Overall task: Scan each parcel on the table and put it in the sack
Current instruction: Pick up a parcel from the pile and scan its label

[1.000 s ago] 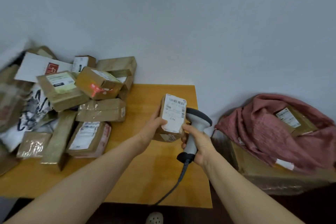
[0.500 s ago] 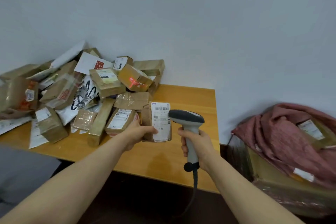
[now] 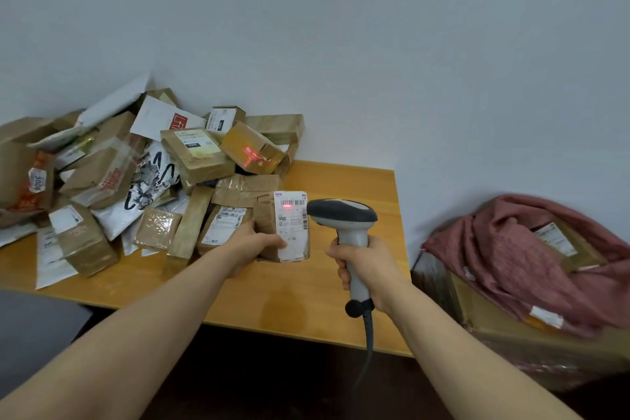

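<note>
1. Above the front half of the bench [image 3: 306, 303], the left hand [image 3: 252, 245] holds a small brown parcel [image 3: 266, 225] upright. Its white shipping label [image 3: 291, 232] is turned rightward, toward the scanner's head.
2. The thumb [image 3: 272, 243] lies on the label's lower part and the other fingers reach round behind the parcel, out of sight. I judge the grip sits low so the barcodes at the top are uncovered.
3. The right hand [image 3: 368, 266] has its fingers [image 3: 341, 261] curled firmly round the handle of a grey handheld barcode scanner [image 3: 342, 213]. The scanner's head is level with the label's top and just beside it. Its cable [image 3: 368, 334] drops below the bench edge.
4. A red bar of light [image 3: 287, 205] falls on the label beside a barcode, so scanning looks to be the step in hand. Whether the code has registered cannot be told.
5. A heap of parcels [image 3: 153, 177], cardboard boxes and poly mailers, fills the bench's left and rear against the wall. Plenty seems left to do.
6. The dusky-pink sack [image 3: 504, 259] sits off the bench to the right, draped open over a film-wrapped carton [image 3: 477, 314], with a labelled parcel [image 3: 562, 242] already in its mouth.
7. The held parcel must next travel right, and the scanner and its cable lie in that path.
</note>
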`<action>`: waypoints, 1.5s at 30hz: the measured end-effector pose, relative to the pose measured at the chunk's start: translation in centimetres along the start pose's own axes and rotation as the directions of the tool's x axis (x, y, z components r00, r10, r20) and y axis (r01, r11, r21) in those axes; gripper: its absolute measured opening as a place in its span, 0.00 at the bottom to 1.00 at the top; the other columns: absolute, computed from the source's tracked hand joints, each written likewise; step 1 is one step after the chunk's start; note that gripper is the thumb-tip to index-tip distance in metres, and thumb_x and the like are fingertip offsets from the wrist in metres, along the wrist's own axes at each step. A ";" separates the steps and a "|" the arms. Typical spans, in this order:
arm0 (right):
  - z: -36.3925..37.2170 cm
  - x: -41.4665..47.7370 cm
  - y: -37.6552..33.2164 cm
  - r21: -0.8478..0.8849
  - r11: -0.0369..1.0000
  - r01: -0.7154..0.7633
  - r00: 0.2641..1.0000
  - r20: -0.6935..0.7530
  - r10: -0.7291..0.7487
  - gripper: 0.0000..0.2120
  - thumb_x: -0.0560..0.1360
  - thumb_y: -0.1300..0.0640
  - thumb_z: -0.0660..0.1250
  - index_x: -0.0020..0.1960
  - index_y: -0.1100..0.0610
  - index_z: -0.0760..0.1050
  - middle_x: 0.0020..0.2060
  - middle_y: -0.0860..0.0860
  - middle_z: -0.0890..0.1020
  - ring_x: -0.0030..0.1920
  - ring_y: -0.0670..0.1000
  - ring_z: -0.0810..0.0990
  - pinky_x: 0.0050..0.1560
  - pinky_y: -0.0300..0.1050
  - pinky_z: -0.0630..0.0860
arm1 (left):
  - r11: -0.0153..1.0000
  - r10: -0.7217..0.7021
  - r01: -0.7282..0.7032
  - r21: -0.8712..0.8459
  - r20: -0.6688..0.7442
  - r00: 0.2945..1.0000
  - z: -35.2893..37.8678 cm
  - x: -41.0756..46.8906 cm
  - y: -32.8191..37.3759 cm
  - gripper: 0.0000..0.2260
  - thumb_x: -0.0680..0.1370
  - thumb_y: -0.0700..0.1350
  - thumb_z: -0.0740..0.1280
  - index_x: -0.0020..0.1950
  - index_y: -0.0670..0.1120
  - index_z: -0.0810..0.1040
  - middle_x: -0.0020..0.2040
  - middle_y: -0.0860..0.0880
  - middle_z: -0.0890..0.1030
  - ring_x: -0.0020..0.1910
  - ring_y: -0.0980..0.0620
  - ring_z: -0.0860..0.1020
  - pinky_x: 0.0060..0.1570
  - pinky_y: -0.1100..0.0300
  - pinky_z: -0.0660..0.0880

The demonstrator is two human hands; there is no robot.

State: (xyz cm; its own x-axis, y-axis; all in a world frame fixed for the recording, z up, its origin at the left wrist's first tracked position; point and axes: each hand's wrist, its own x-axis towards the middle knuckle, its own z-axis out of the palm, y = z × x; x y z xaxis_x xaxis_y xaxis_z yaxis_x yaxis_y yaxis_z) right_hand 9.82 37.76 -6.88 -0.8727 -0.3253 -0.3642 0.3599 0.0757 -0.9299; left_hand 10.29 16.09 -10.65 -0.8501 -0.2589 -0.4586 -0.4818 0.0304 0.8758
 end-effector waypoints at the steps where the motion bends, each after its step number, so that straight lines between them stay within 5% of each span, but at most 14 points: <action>1: 0.1 0.1 -0.1 -0.005 1.000 0.010 1.000 -0.007 -0.010 0.07 0.73 0.66 0.70 0.39 0.60 0.73 0.26 0.54 0.71 0.22 0.51 0.68 0.25 0.41 0.67 | 1.000 0.003 -0.003 0.003 0.005 1.000 -0.1 0.2 0.1 0.17 0.71 0.34 0.72 0.53 0.50 0.74 0.51 0.48 0.82 0.49 0.50 0.81 0.42 0.58 0.78; 5: 0.2 0.4 -0.4 -0.030 0.999 0.026 0.999 -0.034 -0.027 0.07 0.73 0.66 0.70 0.39 0.61 0.73 0.25 0.53 0.71 0.22 0.50 0.68 0.25 0.41 0.68 | 1.000 0.019 -0.019 0.010 0.031 0.999 -0.3 1.1 0.1 0.20 0.70 0.33 0.73 0.56 0.48 0.72 0.51 0.48 0.81 0.49 0.48 0.80 0.39 0.56 0.80; 12: 0.2 1.1 -0.3 -0.019 1.000 0.004 0.997 -0.072 -0.006 0.09 0.73 0.66 0.70 0.37 0.61 0.72 0.24 0.53 0.71 0.22 0.50 0.68 0.25 0.40 0.67 | 0.998 0.023 -0.027 0.057 0.063 0.998 -0.4 3.3 0.5 0.20 0.68 0.34 0.74 0.56 0.46 0.74 0.53 0.45 0.82 0.51 0.44 0.81 0.51 0.46 0.80; 18: -0.7 1.9 -0.2 0.020 1.000 0.001 0.993 -0.116 0.002 0.08 0.73 0.66 0.70 0.38 0.61 0.72 0.23 0.51 0.71 0.21 0.49 0.68 0.25 0.40 0.67 | 0.997 -0.007 -0.001 0.076 0.101 0.995 1.3 5.0 0.9 0.19 0.70 0.35 0.73 0.59 0.44 0.73 0.51 0.46 0.82 0.48 0.47 0.81 0.50 0.50 0.80; 25: -6.4 1.7 1.3 0.261 0.965 0.022 0.964 -0.260 0.049 0.06 0.73 0.65 0.71 0.47 0.60 0.76 0.26 0.52 0.72 0.22 0.50 0.69 0.25 0.41 0.69 | 0.997 -0.052 0.038 0.072 0.200 0.978 7.5 6.4 1.6 0.21 0.72 0.37 0.71 0.62 0.47 0.70 0.52 0.49 0.78 0.49 0.50 0.77 0.43 0.59 0.76; 34: -22.1 0.7 2.9 0.508 0.859 0.068 0.894 -0.413 0.173 0.07 0.72 0.68 0.69 0.38 0.61 0.73 0.24 0.53 0.71 0.20 0.49 0.68 0.22 0.39 0.66 | 0.994 -0.043 0.007 0.110 0.329 0.943 23.5 7.7 4.9 0.17 0.73 0.42 0.72 0.60 0.46 0.74 0.56 0.48 0.80 0.57 0.50 0.77 0.60 0.52 0.74; 39: -36.0 -1.9 4.0 0.545 0.834 0.085 0.847 -0.481 0.227 0.06 0.72 0.68 0.69 0.38 0.62 0.74 0.23 0.52 0.71 0.19 0.48 0.68 0.21 0.38 0.66 | 0.996 -0.057 0.025 0.090 0.367 0.929 38.7 7.1 6.5 0.12 0.74 0.41 0.71 0.56 0.44 0.76 0.49 0.48 0.83 0.46 0.51 0.80 0.42 0.60 0.76; 43: -46.3 -4.0 4.7 0.593 0.802 0.075 0.811 -0.504 0.296 0.08 0.71 0.68 0.70 0.36 0.62 0.73 0.23 0.53 0.71 0.20 0.49 0.68 0.21 0.39 0.67 | 0.992 -0.090 0.047 0.120 0.385 0.919 49.4 6.9 7.5 0.18 0.72 0.48 0.73 0.61 0.45 0.76 0.52 0.49 0.83 0.52 0.50 0.80 0.52 0.54 0.77; 45: -50.2 -4.2 5.0 0.611 0.788 0.076 0.796 -0.513 0.321 0.10 0.71 0.67 0.70 0.34 0.61 0.72 0.22 0.53 0.71 0.20 0.49 0.69 0.21 0.39 0.68 | 0.989 -0.112 0.068 0.128 0.379 0.919 53.5 7.0 8.1 0.20 0.73 0.51 0.72 0.61 0.46 0.75 0.54 0.49 0.82 0.53 0.50 0.80 0.47 0.55 0.78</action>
State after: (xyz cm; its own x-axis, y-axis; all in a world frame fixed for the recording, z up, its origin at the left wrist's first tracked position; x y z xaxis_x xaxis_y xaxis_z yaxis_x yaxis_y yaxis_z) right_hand -1.35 86.85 -12.55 -0.7488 0.2485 -0.6144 0.4193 -0.5404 -0.7295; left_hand -10.95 66.13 -14.86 -0.8073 0.1244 -0.5769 -0.5621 0.1358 0.8159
